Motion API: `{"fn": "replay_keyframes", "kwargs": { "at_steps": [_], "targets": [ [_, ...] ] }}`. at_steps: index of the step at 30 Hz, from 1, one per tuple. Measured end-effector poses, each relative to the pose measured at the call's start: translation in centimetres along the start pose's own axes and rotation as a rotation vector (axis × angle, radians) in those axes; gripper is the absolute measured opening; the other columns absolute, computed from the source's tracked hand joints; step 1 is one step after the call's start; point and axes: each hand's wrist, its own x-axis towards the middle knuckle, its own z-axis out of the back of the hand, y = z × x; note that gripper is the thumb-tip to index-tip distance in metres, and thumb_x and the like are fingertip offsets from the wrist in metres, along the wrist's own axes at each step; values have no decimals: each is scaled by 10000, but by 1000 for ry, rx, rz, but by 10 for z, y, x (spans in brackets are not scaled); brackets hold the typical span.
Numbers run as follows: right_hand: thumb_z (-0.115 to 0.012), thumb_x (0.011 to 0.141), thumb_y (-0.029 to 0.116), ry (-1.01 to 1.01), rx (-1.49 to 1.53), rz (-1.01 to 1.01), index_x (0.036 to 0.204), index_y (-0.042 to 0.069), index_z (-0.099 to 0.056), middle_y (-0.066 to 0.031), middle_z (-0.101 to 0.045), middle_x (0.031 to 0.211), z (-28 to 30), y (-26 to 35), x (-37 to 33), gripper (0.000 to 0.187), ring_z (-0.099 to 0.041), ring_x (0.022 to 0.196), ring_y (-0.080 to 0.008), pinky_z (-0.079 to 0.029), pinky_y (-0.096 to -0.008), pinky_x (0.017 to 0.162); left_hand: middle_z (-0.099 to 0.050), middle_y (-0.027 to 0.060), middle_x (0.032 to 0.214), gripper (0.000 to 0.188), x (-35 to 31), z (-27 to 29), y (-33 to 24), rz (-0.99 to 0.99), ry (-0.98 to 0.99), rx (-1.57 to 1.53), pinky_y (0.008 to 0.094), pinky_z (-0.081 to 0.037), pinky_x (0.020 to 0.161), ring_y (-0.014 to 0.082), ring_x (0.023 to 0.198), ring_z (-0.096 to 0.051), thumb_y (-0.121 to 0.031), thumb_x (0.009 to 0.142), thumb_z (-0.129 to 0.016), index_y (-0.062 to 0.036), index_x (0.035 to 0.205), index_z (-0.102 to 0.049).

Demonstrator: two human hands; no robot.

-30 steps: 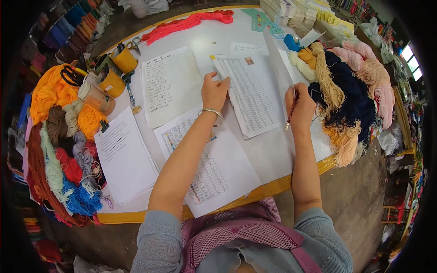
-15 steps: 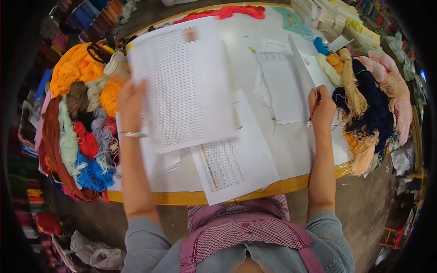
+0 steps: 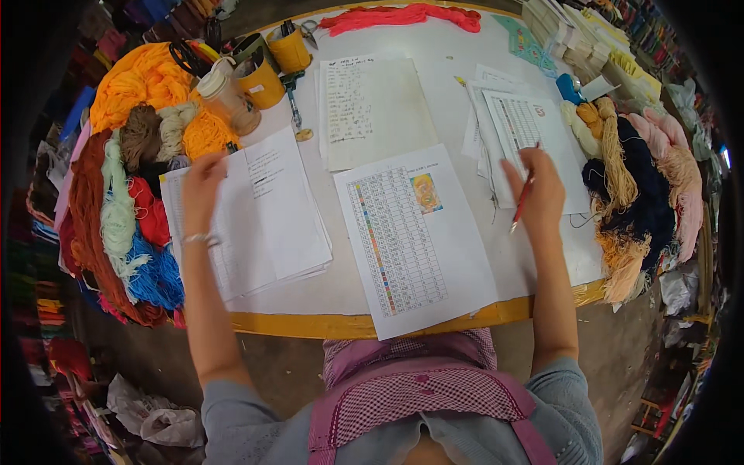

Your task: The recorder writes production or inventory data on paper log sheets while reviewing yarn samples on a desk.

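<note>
A slim red pen point(image 3: 522, 203) points down from my right hand point(image 3: 542, 182), whose fingers close around it just over printed sheets point(image 3: 515, 124) on the right. My left hand point(image 3: 204, 186), smeared by motion, is at the top edge of a paper stack point(image 3: 283, 225) lying on the left of the table. Whether its fingers still grip a sheet cannot be made out. Between my hands lies a chart sheet point(image 3: 426, 263) with a column of coloured squares and a small colourful picture. Behind it rests a cream sheet with handwritten lines point(image 3: 387, 108).
Yarn skeins crowd the left, orange point(image 3: 143, 85) and blue point(image 3: 159, 267) among them, and the right, including navy point(image 3: 643, 194) and pink point(image 3: 674, 155). Yellow cups point(image 3: 263, 85) and a cloudy plastic jar point(image 3: 232, 101) stand back left. Red yarn point(image 3: 403, 17) crosses the far edge.
The raised sheets in my left hand are now down on the left stack, uncovering the chart and handwritten sheet. On the right, a lifted sheet now lies flat; my right hand still has the pen.
</note>
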Motion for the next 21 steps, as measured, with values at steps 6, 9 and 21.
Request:
{"fn": "replay_keyframes", "kwargs": {
  "at_steps": [6, 9, 21],
  "targets": [
    [-855, 697, 220, 375, 51, 11, 1109, 0, -522, -192, -578, 1006, 1, 71, -46, 574, -597, 882, -366, -499, -416, 736, -711, 106, 887, 409, 44, -166, -53, 59, 128, 34, 340, -531, 733, 240, 807, -668, -356, 784, -766, -7, 986, -699],
    [-854, 686, 206, 452, 15, -56, 1170, -11, -501, -214, -552, 1058, 1, 70, -65, 637, -570, 937, -400, -492, -443, 759, -708, 113, 906, 509, 52, -197, -72, 182, 87, 350, 386, -534, 761, 277, 866, -667, -474, 691, -798, -41, 939, -693],
    [-774, 748, 51, 428, 291, -368, 949, 19, -625, -114, -625, 763, 11, 56, -58, 253, -601, 696, -240, -486, -341, 644, -715, 73, 827, 226, 55, -177, -51, 178, 8, -140, 312, -514, 697, 179, 763, -666, -178, 758, -750, -44, 925, -679]
  ]
}}
